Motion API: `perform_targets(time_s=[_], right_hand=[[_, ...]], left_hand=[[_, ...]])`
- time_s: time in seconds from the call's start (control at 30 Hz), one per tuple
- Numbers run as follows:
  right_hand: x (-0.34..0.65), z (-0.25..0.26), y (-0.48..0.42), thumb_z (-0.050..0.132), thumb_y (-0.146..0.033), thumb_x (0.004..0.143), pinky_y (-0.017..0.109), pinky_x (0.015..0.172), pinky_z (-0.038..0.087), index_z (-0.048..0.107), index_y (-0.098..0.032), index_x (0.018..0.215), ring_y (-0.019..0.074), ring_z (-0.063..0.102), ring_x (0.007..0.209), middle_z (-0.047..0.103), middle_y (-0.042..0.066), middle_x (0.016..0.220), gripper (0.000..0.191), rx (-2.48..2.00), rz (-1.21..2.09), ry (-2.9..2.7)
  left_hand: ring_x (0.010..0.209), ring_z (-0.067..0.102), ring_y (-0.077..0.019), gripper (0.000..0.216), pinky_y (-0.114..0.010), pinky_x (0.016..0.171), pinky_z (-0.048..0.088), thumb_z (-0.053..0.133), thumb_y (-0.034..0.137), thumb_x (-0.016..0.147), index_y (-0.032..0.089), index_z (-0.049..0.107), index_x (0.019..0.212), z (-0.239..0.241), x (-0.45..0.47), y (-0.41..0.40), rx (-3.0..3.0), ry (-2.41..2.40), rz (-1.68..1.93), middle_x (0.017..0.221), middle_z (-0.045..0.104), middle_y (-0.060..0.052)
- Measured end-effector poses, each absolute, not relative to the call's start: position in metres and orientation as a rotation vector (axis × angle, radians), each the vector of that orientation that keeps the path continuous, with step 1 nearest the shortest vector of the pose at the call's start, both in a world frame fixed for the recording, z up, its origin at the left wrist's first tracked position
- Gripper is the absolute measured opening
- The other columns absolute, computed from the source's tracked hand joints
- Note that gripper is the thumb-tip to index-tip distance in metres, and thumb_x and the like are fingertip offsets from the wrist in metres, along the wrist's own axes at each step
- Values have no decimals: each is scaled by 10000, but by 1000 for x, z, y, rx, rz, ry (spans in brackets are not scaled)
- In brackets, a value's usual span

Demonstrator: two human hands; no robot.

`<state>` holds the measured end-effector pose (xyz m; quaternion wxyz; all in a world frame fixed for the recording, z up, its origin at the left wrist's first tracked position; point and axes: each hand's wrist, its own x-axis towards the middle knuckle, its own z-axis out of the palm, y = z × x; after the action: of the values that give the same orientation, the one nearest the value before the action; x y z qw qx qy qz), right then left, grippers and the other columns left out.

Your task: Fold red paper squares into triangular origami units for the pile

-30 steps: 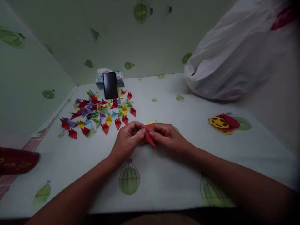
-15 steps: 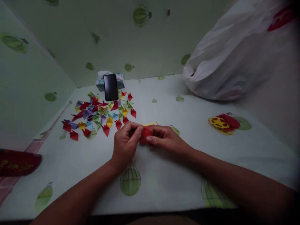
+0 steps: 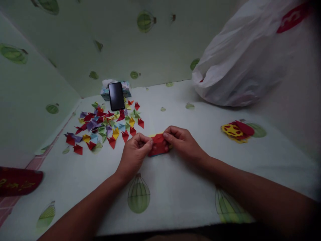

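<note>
A small red paper piece (image 3: 157, 148) lies low over the table at the middle, held at both ends. My left hand (image 3: 134, 155) pinches its left end with curled fingers. My right hand (image 3: 182, 142) grips its right end, fingers bent over the top edge. A sliver of yellow paper shows just behind the red piece. To the left lies a spread of several small folded paper triangles (image 3: 107, 125) in red, yellow, green, blue and purple.
A black phone (image 3: 116, 96) leans on a tissue pack (image 3: 106, 90) at the back. A large white plastic bag (image 3: 245, 57) fills the back right. Red and yellow paper (image 3: 237, 130) lies at the right. A dark red object (image 3: 17, 181) sits at the left edge.
The red paper has gone from a narrow pointed shape to a wider flat rectangle between my hands. Both hands shifted slightly apart, the right one moving toward the back.
</note>
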<state>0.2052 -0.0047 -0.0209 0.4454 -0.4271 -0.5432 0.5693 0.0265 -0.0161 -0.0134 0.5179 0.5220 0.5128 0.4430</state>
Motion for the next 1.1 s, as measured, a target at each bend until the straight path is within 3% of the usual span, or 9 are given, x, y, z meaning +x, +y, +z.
perform_targets(time_s=[0.07,0.23,0.33,0.43,0.67,0.8,1.1], right_hand=[[207,-21,-3,616,-359,859,267,593,441,551,-184,734,116,547,572,603,-18,637,225,-1060,1411,-1349],[209,-18,-2,605,-347,855,261,561,417,544,-183,720,120,524,561,570,-22,602,221,-1052,1427,-1471],[208,-16,-3,583,-321,861,260,558,400,557,-177,706,126,518,586,582,-7,615,214,-1071,1370,-1589],[206,-16,-6,575,-329,880,265,578,414,550,-179,705,124,532,594,587,-7,624,232,-1056,1360,-1566],[202,-22,-9,579,-436,914,262,589,448,550,-174,733,107,554,582,601,-6,674,319,-962,1485,-1382],[197,-25,-12,668,-389,858,261,584,470,559,-179,768,124,607,633,681,23,728,253,-894,1591,-1363],[198,-21,-13,636,-276,857,254,575,460,534,-185,719,107,590,585,675,6,668,194,-910,1583,-1343]], left_hand=[[631,611,-116,229,-251,635,488,764,278,737,170,563,745,-15,27,-16,1179,1169,1041,697,655,17],[594,589,-107,322,-237,617,460,781,292,734,172,640,998,-10,28,-17,1122,1108,951,667,652,34],[543,536,-94,210,-228,583,422,750,337,764,141,681,796,-6,28,-18,1180,1142,844,589,624,21],[526,513,-88,240,-223,563,399,742,342,765,143,651,666,-4,29,-20,1180,1145,845,565,610,19],[563,525,-92,221,-227,597,416,735,342,781,146,661,713,-13,32,-22,1104,1159,1023,600,616,22],[609,560,-107,180,-239,629,440,723,312,795,146,672,751,-17,33,-23,1088,1098,1034,642,638,9],[649,586,-107,222,-237,652,468,636,353,898,152,655,806,-18,33,-26,1179,1047,1016,699,654,2]])
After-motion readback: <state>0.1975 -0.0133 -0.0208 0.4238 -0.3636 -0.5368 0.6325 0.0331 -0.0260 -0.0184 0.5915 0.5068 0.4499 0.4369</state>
